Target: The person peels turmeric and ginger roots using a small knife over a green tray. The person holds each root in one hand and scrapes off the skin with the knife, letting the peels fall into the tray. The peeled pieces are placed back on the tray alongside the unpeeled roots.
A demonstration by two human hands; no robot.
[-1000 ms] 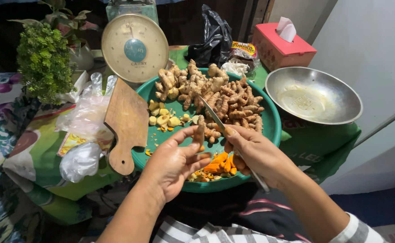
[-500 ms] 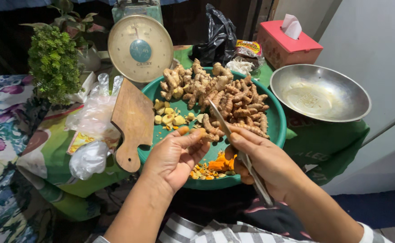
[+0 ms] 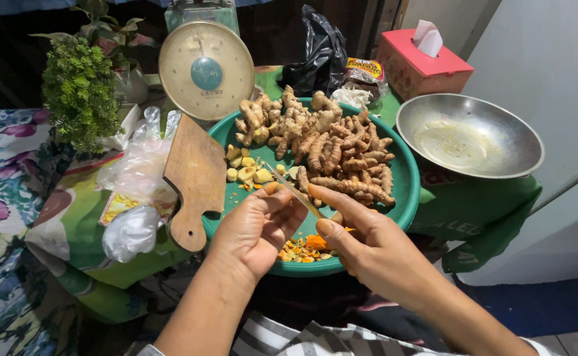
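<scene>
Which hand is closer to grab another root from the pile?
Probably the left hand: the right hand holds the knife, while the root pile lies just beyond both hands in the green tray.

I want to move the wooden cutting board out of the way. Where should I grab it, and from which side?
Take the wooden cutting board by its rounded handle, which points toward the person and overhangs the green tray. Come from the near left, beside the left hand.
</scene>
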